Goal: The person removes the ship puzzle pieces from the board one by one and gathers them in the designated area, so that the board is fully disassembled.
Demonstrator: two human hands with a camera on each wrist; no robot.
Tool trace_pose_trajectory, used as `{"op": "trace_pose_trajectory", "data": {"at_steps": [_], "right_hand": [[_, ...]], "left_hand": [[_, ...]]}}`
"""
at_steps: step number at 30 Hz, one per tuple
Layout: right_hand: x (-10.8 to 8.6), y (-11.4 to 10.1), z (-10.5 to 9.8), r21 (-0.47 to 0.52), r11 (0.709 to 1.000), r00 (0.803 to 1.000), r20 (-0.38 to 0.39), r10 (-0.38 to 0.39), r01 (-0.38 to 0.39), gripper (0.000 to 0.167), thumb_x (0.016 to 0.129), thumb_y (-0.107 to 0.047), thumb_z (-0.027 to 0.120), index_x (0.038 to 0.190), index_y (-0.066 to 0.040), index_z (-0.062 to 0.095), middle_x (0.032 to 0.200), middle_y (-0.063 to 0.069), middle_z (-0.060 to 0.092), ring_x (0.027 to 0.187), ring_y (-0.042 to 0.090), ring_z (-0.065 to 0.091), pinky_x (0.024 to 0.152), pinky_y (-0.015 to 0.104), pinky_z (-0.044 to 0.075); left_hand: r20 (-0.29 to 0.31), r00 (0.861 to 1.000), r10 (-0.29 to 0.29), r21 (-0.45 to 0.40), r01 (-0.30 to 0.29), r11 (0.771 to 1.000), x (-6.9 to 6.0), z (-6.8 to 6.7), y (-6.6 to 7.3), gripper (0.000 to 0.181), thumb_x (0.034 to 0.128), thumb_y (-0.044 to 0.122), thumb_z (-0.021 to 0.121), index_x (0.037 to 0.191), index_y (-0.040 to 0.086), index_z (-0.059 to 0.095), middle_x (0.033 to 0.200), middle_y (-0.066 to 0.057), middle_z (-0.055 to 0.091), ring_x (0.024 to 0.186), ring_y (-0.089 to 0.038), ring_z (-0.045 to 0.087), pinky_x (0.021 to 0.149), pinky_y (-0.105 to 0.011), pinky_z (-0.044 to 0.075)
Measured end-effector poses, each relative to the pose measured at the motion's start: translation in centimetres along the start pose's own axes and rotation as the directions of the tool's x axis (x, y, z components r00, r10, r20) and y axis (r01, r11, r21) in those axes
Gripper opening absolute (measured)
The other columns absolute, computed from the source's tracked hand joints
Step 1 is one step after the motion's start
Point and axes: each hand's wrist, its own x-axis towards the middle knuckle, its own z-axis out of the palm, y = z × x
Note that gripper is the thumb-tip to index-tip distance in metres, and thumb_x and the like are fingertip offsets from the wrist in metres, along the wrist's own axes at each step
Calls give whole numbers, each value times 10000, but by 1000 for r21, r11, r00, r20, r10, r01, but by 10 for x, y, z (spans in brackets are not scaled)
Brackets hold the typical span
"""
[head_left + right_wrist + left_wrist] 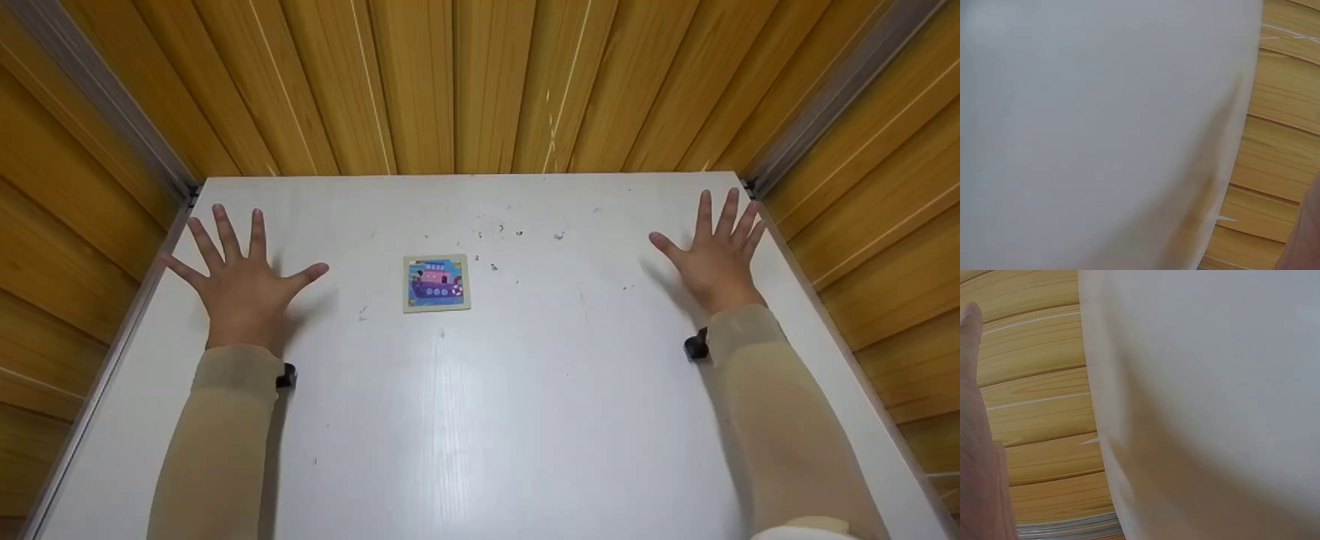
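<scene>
A small square picture puzzle with a pale frame lies on the white table, left of its middle. It shows a pink and purple boat on blue. To its left, my left hand is held over the table, palm down, fingers spread wide and holding nothing. My right hand is spread likewise near the table's right edge, farther from the puzzle. In the left wrist view, part of the left hand shows at the left border. Only a sliver of the right hand enters the right wrist view.
Wood-patterned panels close in the table at the back and both sides. Grey metal posts stand at the back corners. Small dark marks dot the tabletop behind the puzzle. A small black device sits at the right wrist.
</scene>
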Motion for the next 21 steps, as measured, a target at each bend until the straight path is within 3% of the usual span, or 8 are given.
{"op": "trace_pose_trajectory", "data": {"at_steps": [4, 9, 16, 21], "right_hand": [[1, -15, -2, 23, 999, 998, -50, -25, 26, 1295, 962, -981, 440, 1765, -261, -278, 1788, 71, -486, 1652, 472, -465, 1271, 727, -346], [2, -37, 3, 20, 998, 995, -78, -56, 58, 1314, 960, -969, 485, 1790, -243, -230, 1826, 93, -427, 1678, 456, -432, 1304, 717, -313], [-2, -67, 9, 76, 994, 993, -93, -73, 80, 1334, 960, -957, 513, 1793, -228, -230, 1842, 100, -401, 1706, 451, -384, 1332, 705, -281], [-4, -93, 14, 134, 984, 986, -131, -100, 118, 1323, 970, -912, 573, 1824, -186, -129, 1886, 137, -283, 1743, 457, -291, 1374, 691, -211]], "left_hand": [[-33, 999, -6, -8, 6, 1000, 1, -2, 1, 1419, 756, 1172, 292, 1801, 316, -144, 1781, -105, -444, 1663, -485, -423, 1165, -912, -286], [-59, 998, -5, -16, 4, 1000, 0, -5, 6, 1388, 795, 1138, 343, 1801, 313, -141, 1796, -100, -428, 1671, -481, -410, 1179, -897, -289], [-106, 994, -1, -109, -10, 994, -9, -13, 31, 1392, 782, 1124, 413, 1796, 344, -134, 1792, -46, -449, 1694, -487, -381, 1193, -884, -287], [-113, 994, 7, -165, -26, 986, -13, -15, 49, 1392, 795, 1097, 475, 1806, 339, -108, 1824, -51, -409, 1709, -478, -357, 1217, -870, -278]]}}
